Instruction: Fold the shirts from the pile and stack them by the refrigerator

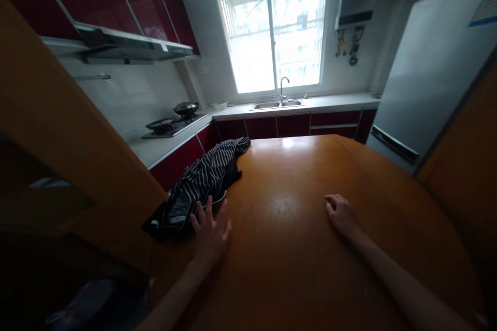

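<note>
A dark garment with white stripes (212, 165) lies in a loose heap along the left side of the wooden table (287, 253). Close to its near end is my left hand (209, 232), open, with the fingers spread; the fingertips overlap the edge of the cloth in view, and I cannot tell whether they touch it. My right hand (341, 213) rests on the tabletop to the right, well apart from the garment. Its fingers are curled in, and nothing shows in them.
Beyond the table, a counter (240, 109) carries a sink (277, 105) with a faucet (282, 88) under the window. Two pans, one a lidded wok (186, 108), sit on the stove (178, 126) at left. A fridge (423, 72) stands at right.
</note>
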`<state>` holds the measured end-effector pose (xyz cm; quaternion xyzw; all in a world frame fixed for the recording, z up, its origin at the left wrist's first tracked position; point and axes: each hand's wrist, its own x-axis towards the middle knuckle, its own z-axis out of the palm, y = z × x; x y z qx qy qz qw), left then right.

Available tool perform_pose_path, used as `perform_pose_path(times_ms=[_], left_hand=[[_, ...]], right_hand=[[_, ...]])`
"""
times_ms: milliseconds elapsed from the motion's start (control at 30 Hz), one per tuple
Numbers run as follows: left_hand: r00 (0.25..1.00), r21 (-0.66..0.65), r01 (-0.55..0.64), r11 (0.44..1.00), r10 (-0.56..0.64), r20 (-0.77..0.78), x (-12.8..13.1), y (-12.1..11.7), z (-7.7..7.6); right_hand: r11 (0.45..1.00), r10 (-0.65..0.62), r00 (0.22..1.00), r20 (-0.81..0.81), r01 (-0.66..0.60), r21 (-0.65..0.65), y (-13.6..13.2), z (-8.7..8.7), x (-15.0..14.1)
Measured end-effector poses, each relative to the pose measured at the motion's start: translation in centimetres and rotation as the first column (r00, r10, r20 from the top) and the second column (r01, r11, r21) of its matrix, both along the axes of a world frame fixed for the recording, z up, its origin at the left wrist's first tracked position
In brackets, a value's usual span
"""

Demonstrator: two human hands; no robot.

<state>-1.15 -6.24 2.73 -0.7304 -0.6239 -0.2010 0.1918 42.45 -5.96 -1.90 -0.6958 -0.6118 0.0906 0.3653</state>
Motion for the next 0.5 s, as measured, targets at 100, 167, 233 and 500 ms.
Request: perform_pose_path(times_ms=[100,167,233,500], left_hand=[[0.965,-0.136,0.261,0.956,-0.262,0.011,6.2,-0.2,-1.4],[0.921,-0.283,0.385,0.879,-0.385,0.060,10.3,0.5,-2.3],[0.892,-0.394,0.443,0.805,-0.440,0.103,14.0,1.8,-2.7],[0.842,-0.460,0.528,0.713,-0.508,0.180,20.9,6.5,-1.7]], right_hand=[[1.000,-0.023,0.983,0.181,0.026,-0.016,-0.5,0.7,-2.2],[0.996,0.056,0.957,0.284,-0.034,-0.081,-0.9,1.1,-3.4],[0.983,0.131,0.934,0.332,-0.078,-0.168,-1.2,1.4,-4.4],[0.935,0.203,0.920,0.335,-0.081,-0.344,1.8,2.3,-8.1]])
